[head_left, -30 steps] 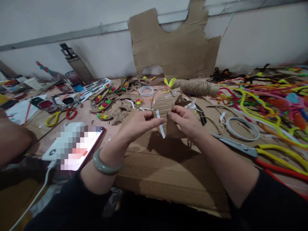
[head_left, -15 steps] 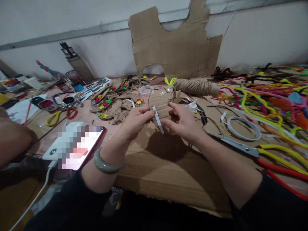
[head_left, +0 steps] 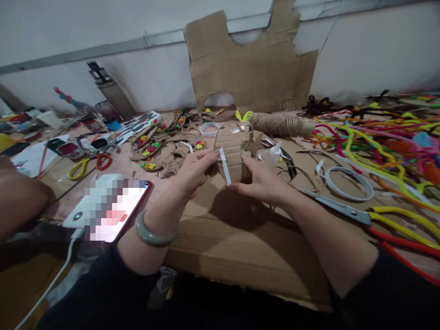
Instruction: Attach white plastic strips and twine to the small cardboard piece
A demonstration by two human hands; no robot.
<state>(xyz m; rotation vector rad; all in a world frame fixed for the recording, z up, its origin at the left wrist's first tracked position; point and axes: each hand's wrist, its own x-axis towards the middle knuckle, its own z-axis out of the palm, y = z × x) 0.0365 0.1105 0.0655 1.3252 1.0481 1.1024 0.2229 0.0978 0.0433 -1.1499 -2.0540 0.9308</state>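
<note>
Between my hands is a rounded piece of corrugated cardboard (head_left: 234, 149), tilted up above the flat cardboard sheet. A narrow strip of white tape (head_left: 225, 167) runs down its left side. My left hand (head_left: 193, 175) pinches the left edge, its thumb at the top end of the tape. My right hand (head_left: 264, 181) grips the right edge, thumb near the lower end of the tape. Clear tape shows near the piece's top, and a small star-shaped brown piece (head_left: 253, 145) is at its right. The fingers behind the cardboard are partly hidden.
Long scissors (head_left: 354, 213) and a tape roll (head_left: 349, 183) lie right, below colourful pipe cleaners (head_left: 367, 151). Behind are a twine roll (head_left: 278, 124) and a cardboard cutout (head_left: 247, 68). A phone (head_left: 120, 211), power bank (head_left: 92, 197) and another person's hand (head_left: 20, 201) are left.
The cardboard piece has turned slightly, so the white tape stands more upright. My right hand's fingers have shifted lower along the right edge, uncovering the star-shaped piece.
</note>
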